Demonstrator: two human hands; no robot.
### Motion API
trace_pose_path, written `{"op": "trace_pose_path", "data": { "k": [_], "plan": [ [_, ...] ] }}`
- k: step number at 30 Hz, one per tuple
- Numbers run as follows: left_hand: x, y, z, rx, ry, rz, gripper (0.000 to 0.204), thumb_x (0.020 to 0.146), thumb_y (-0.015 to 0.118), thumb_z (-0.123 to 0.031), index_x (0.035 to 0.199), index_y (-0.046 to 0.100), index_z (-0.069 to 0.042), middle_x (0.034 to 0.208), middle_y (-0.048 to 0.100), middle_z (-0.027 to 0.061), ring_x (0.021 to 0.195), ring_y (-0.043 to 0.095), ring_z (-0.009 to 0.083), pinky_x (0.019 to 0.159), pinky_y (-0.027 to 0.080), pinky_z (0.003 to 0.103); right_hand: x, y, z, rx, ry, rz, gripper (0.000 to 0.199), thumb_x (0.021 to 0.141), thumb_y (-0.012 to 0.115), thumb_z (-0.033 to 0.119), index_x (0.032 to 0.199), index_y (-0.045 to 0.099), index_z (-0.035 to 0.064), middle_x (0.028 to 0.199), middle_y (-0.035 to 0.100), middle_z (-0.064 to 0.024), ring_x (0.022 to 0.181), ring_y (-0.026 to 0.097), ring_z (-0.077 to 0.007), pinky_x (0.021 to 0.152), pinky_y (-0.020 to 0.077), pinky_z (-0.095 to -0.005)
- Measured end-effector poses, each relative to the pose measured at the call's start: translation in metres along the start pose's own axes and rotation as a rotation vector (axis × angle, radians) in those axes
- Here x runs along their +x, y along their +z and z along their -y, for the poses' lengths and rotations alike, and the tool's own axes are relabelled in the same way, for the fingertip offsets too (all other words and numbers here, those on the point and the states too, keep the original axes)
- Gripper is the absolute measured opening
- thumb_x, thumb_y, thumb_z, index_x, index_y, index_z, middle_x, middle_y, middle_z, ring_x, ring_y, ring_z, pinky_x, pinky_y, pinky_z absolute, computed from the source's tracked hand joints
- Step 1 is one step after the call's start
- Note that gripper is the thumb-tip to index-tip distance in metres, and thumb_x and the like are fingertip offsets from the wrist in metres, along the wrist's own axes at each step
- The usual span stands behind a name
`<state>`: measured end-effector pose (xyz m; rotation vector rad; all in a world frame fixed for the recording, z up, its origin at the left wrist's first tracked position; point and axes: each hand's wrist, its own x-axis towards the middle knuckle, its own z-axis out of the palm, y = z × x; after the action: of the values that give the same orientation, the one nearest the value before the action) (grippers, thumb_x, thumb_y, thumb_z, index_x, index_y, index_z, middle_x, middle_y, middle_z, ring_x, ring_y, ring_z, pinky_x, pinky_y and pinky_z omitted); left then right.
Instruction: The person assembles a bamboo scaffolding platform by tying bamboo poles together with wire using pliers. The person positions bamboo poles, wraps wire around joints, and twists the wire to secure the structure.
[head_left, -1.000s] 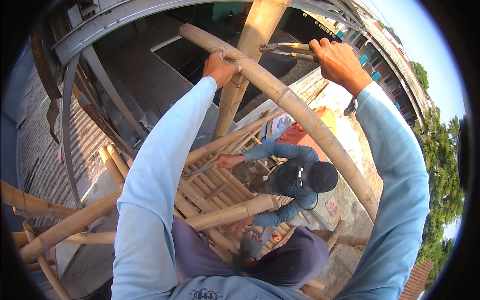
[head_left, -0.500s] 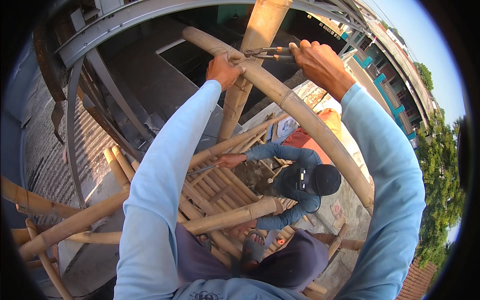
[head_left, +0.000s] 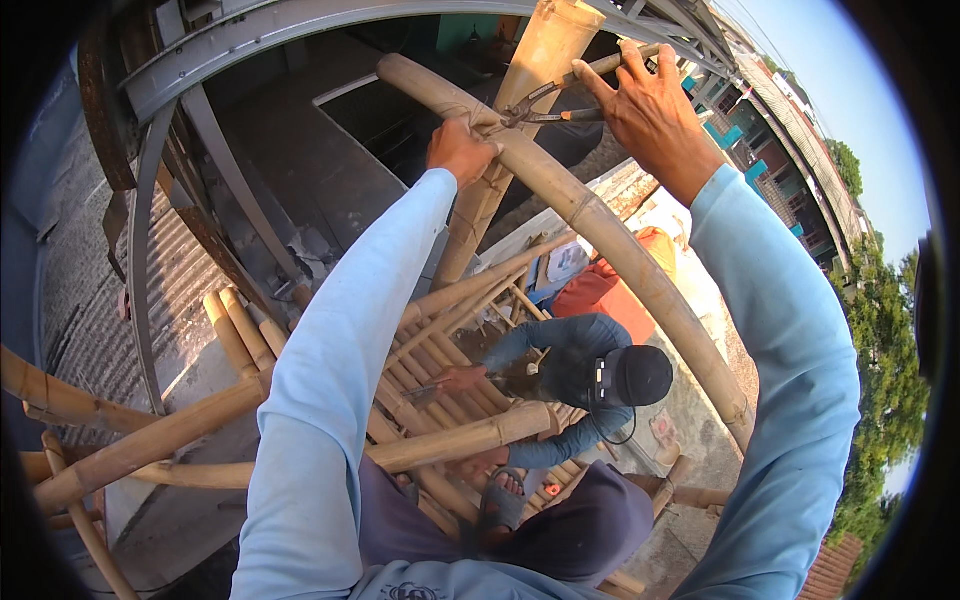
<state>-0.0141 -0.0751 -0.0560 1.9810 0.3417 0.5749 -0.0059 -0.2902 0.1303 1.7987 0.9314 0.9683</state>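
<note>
My left hand is closed round the slanting bamboo pole, beside the thin wire lashing where it crosses an upright bamboo post. Whether a wire end is also in its fingers is hidden. In my right hand is a pair of pincers with worn orange-and-dark handles. The handles are spread apart, thumb and fingers on the upper one. Its head touches the lashing at the crossing.
Below me a co-worker in a dark cap bends over a bamboo platform. A thick bamboo pole crosses near my legs. Steel beams run at the upper left, above corrugated roofing. Trees stand at the right.
My right hand has moved up and right, swinging the upper handle away from the lower, and its fingers have spread. The left hand keeps its hold. Below, the co-worker has shifted slightly.
</note>
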Motion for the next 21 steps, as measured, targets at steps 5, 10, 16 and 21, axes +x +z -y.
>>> {"op": "trace_pose_path", "data": {
  "k": [5,10,16,21],
  "plan": [
    [-0.004,0.003,-0.003,-0.034,-0.006,-0.01,0.042,0.079,0.08,-0.015,0.12,0.073,-0.008,0.1,0.074,0.0088,0.093,0.07,0.02,0.089,0.054,0.033,0.016,0.001,-0.006,-0.096,-0.062,-0.057,0.055,0.098,0.057,0.023,0.152,0.047,0.0203,0.114,0.069,-0.0154,0.14,0.042,-0.0295,0.112,0.029,-0.056],
    [-0.009,0.002,-0.003,0.022,-0.005,-0.041,0.042,0.079,0.081,-0.015,0.12,0.073,-0.008,0.103,0.075,0.0105,0.097,0.071,0.0238,0.092,0.054,0.035,0.031,-0.008,0.014,-0.178,-0.023,-0.085,0.05,0.1,0.055,0.024,0.149,0.052,0.0182,0.118,0.071,-0.0157,0.14,0.042,-0.0281,0.114,0.0286,-0.0568],
    [-0.009,-0.001,0.0,-0.06,0.012,-0.04,0.041,0.078,0.081,-0.026,0.116,0.074,-0.01,0.111,0.074,0.0167,0.107,0.07,0.0344,0.095,0.053,0.042,0.047,-0.028,0.009,-0.042,-0.128,-0.137,0.033,0.093,0.056,0.032,0.111,0.071,0.0075,0.108,0.072,-0.0126,0.119,0.059,-0.0301,0.102,0.0429,-0.0527],
    [-0.017,0.003,-0.011,-0.016,0.015,-0.059,0.036,0.082,0.076,-0.023,0.114,0.074,-0.008,0.111,0.074,0.0194,0.108,0.068,0.0372,0.096,0.053,0.043,0.046,-0.039,-0.003,-0.119,-0.195,-0.044,0.041,0.095,0.054,0.037,0.12,0.071,0.0097,0.122,0.07,-0.0134,0.131,0.051,-0.04,0.111,0.0332,-0.0644]
  ]
}}
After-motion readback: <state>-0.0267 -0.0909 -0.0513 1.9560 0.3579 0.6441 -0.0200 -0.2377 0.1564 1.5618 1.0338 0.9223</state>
